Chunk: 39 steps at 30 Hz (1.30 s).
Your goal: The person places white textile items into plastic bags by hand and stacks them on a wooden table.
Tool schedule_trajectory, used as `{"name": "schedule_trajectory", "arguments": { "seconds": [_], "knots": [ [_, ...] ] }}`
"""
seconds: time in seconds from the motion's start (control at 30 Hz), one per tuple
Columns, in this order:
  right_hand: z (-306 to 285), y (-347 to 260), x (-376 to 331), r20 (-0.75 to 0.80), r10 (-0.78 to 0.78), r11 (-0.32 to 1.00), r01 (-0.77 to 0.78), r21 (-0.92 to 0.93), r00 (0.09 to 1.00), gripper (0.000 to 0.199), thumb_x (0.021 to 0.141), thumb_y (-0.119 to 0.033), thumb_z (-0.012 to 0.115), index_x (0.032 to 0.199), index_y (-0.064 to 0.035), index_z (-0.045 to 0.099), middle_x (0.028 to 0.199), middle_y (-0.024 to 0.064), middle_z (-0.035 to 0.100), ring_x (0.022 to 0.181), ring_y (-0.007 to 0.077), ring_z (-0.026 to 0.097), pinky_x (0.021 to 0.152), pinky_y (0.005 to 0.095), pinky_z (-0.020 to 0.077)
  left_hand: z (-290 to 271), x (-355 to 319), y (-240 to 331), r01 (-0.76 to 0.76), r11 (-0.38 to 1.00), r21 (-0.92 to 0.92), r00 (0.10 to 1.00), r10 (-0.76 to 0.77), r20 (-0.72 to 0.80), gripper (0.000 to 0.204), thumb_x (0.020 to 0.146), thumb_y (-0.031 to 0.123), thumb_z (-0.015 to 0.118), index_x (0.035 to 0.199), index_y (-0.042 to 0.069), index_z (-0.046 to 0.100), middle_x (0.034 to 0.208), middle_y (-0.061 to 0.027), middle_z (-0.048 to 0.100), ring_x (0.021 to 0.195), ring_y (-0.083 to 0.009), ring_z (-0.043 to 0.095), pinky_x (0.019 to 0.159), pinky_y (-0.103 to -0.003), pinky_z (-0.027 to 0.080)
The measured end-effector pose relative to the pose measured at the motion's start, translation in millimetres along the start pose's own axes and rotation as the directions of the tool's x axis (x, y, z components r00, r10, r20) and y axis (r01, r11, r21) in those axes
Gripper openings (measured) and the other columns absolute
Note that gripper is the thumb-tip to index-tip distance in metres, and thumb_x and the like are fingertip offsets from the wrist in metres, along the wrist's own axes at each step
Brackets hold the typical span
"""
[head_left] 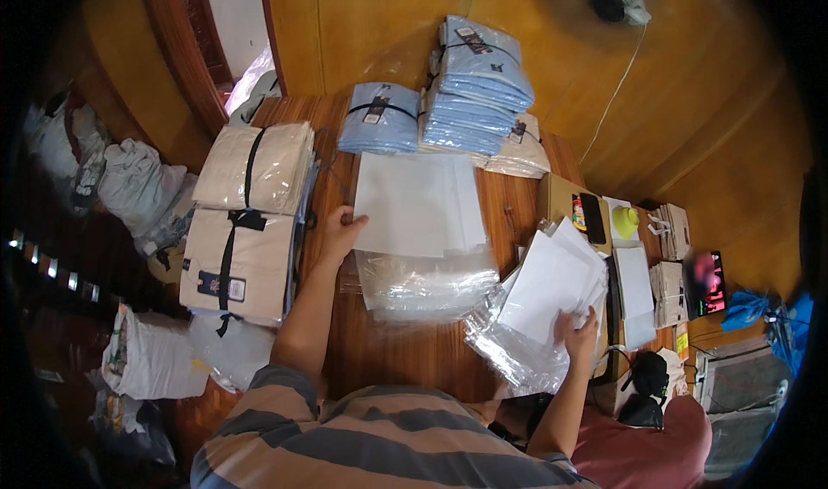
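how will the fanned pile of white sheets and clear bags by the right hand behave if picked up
The clear bags look thin, glossy and crumpled, so probably floppy and slippery. The white sheets lie flat with straight edges, suggesting more stiffness. Since the layers are unevenly fanned, they may slide apart.

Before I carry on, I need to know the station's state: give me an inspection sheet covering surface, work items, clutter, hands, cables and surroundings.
Surface: striped wooden table, partly covered.
Work items: middle white sheets above clear plastic sleeves; right-hand white sheets with clear plastic; folded blue garments behind; folded beige garments at left.
Clutter: dark smartphone at right.
Hands: left hand at the middle sheets' left edge; right hand on the right-hand sheets; grips unclear.
Cables: white cord hanging along the wall.
Surroundings: wood-panelled wall; person in reddish top, right.
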State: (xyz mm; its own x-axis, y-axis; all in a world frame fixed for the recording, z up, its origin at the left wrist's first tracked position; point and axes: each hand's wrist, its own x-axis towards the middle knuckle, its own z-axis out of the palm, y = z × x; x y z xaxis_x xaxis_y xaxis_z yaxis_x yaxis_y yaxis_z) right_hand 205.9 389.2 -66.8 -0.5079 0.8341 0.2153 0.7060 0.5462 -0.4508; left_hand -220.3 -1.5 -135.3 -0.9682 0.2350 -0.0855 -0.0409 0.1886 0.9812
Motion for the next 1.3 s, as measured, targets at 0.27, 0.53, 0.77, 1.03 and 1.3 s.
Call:
{"name": "schedule_trajectory", "arguments": {
  "seconds": [0.27,0.53,0.77,1.03,1.3],
  "knots": [
    [-23,-165,-60,0.058,-0.342,0.775,0.247,0.582,0.938,0.074,0.080,-0.019,0.081,0.143,-0.0030,0.046,0.142,0.0181,0.047,0.127,0.0327,0.050,0.100,0.0409,0.0451,-6,-114,95,0.259,0.710,-0.655,0.964,-0.151,0.218,0.046,0.094,0.006,0.058,0.138,0.010,0.046,0.118,-0.0078,0.063,0.101,-0.0222,0.066,0.066,-0.040,0.059],
    [0,-226,-57,0.214,-0.370,0.555,0.031,0.831,0.904,0.086,0.076,-0.020,0.087,0.148,-0.0051,0.043,0.142,0.0121,0.049,0.116,0.0193,0.054,0.088,0.0308,0.0480,-8,-151,120,0.227,0.753,-0.617,0.958,-0.060,0.281,0.042,0.096,0.007,0.053,0.137,0.011,0.050,0.117,-0.0058,0.065,0.098,-0.0185,0.066,0.063,-0.033,0.055],
    [-8,-226,-70,-0.128,-0.564,0.668,0.542,0.510,0.816,0.075,0.065,-0.022,0.094,0.130,-0.0120,0.058,0.151,0.0194,0.035,0.137,0.0364,0.038,0.104,0.0456,0.0420,-7,-162,128,0.256,0.761,-0.596,0.963,-0.144,0.229,0.042,0.096,0.006,0.052,0.138,0.011,0.050,0.118,-0.0051,0.065,0.095,-0.0177,0.066,0.060,-0.031,0.049],
    [-4,-227,-63,-0.290,-0.634,0.621,0.696,0.360,0.717,0.073,0.065,-0.017,0.092,0.129,-0.0068,0.058,0.132,0.0170,0.055,0.126,0.0400,0.051,0.108,0.0503,0.0383,-4,-159,102,0.279,0.767,-0.577,0.945,-0.113,0.307,0.047,0.095,0.004,0.053,0.142,0.010,0.046,0.118,-0.0065,0.065,0.095,-0.0184,0.067,0.060,-0.032,0.051],
    [0,-228,-58,-0.326,-0.608,0.607,0.688,0.397,0.724,0.059,0.072,-0.012,0.088,0.123,-0.0019,0.060,0.115,0.0139,0.059,0.109,0.0289,0.060,0.094,0.0395,0.0497,4,-164,98,0.250,0.776,-0.579,0.955,-0.101,0.278,0.055,0.096,0.003,0.055,0.148,0.009,0.039,0.119,-0.0112,0.063,0.094,-0.0226,0.068,0.052,-0.038,0.054]
  ]
}}
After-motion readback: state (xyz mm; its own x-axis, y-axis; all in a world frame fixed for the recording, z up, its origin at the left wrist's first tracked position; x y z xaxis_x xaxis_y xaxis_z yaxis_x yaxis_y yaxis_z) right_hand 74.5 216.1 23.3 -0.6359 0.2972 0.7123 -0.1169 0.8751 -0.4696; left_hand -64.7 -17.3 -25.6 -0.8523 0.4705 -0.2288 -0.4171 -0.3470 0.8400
